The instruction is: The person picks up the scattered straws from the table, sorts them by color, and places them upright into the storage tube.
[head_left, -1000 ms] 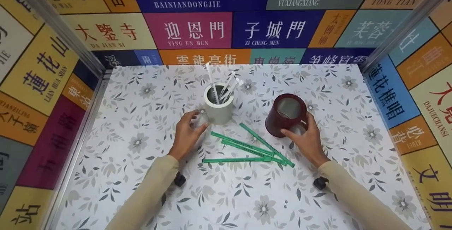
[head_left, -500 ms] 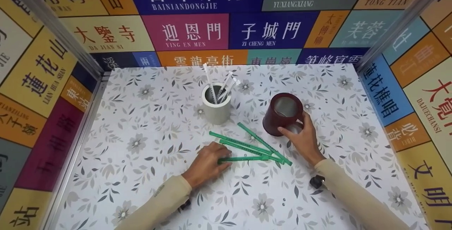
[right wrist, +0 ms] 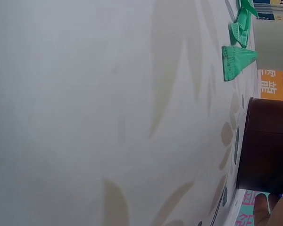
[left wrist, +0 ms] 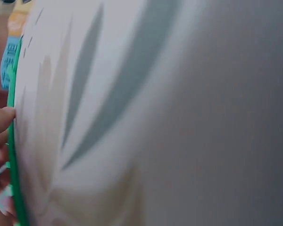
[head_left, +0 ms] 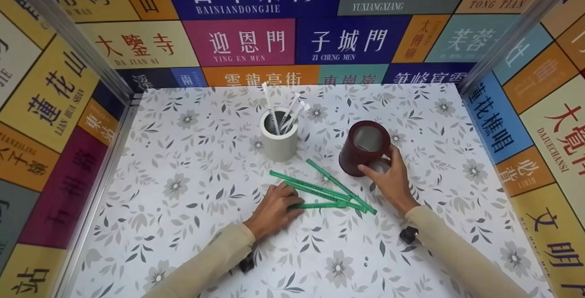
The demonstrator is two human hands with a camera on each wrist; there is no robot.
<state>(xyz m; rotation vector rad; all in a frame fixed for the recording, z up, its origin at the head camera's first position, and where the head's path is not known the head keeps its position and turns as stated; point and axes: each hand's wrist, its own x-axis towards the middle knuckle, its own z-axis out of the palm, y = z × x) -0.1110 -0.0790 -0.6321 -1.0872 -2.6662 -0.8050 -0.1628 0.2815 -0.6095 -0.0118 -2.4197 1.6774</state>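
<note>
The left hand (head_left: 275, 210) pinches the nearest green stick (head_left: 324, 205) at its left end, thumb against fingers, the length running right; the right hand (head_left: 392, 183), farther off, grips the mug (head_left: 356, 155).

Head cam: we look forward and down from above and behind the left hand (head_left: 274, 210) and right hand (head_left: 390, 180), far enough back to get the tabletop (head_left: 210, 119) and wall panels (head_left: 354, 39) beyond them. Left wrist: we're very close to the tabletop, rolled sideways, green stick (left wrist: 14, 174) along the fingers at left edge. Right wrist: also close, rolled, facing past the maroon mug (right wrist: 266, 146) by the fingers towards the panels. Head shares stick with left wrist, mug with right.
</note>
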